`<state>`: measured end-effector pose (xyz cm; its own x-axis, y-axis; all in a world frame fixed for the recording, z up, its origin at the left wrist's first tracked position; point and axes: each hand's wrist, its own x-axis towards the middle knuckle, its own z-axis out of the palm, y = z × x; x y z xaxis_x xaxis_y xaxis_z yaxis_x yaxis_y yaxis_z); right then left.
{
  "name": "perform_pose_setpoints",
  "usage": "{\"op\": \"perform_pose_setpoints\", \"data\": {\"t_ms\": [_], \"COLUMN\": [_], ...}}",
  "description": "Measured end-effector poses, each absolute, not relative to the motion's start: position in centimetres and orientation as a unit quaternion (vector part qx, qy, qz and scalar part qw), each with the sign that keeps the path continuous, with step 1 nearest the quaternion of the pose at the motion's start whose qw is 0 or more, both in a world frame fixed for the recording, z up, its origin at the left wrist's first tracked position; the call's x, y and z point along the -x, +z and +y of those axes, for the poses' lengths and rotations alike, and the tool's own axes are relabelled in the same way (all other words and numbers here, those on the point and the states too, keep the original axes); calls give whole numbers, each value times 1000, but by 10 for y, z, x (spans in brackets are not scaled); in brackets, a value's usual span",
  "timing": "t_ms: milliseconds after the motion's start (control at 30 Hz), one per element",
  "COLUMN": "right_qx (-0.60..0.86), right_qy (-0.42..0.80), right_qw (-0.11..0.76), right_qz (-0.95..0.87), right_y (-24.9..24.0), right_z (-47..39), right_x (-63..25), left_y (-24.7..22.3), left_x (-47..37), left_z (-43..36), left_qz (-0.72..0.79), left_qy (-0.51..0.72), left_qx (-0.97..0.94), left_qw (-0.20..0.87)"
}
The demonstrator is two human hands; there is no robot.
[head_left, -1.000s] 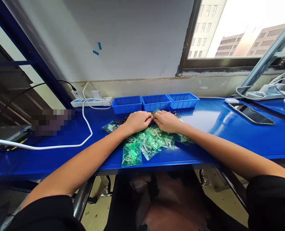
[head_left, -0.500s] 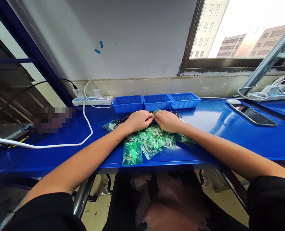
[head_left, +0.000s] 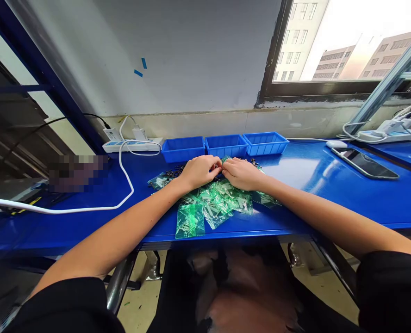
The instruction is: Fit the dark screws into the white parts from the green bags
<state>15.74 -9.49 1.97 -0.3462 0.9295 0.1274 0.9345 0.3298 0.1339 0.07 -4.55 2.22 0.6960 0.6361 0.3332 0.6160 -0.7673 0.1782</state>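
Observation:
My left hand (head_left: 201,171) and my right hand (head_left: 240,173) meet fingertip to fingertip above a heap of small parts. Both have their fingers curled in a pinch; whatever lies between them is hidden. A bit of green film (head_left: 225,158) shows just behind the fingertips, and I cannot tell whether it is held. Under and in front of the hands lie several clear green-tinted plastic bags (head_left: 190,222) with small pale parts inside. Loose dark screw-like pieces (head_left: 174,172) are spread behind the left wrist, with a few more (head_left: 254,163) beyond the right hand.
Three blue bins, left (head_left: 183,155), middle (head_left: 226,151) and right (head_left: 266,149), stand along the wall. A white power strip (head_left: 132,145) and white cable (head_left: 129,178) lie to the left. On the right are a phone (head_left: 365,163) and another power strip (head_left: 375,135) beside a metal post.
Both hands stay together over the heap, with only slight finger movement. The whole view has shifted very slightly; the bags and bins keep their places.

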Motion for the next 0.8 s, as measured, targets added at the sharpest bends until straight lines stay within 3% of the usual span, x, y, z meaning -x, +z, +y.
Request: {"op": "perform_pose_setpoints", "data": {"t_ms": [800], "right_qx": [623], "right_qy": [-73], "right_qw": [52], "right_qz": [-777], "right_y": [16], "right_z": [-95], "right_x": [-154], "left_y": [21], "left_x": [-2], "left_z": [-43], "left_qz": [365], "left_qy": [152], "left_qx": [-918], "left_qw": [33]}}
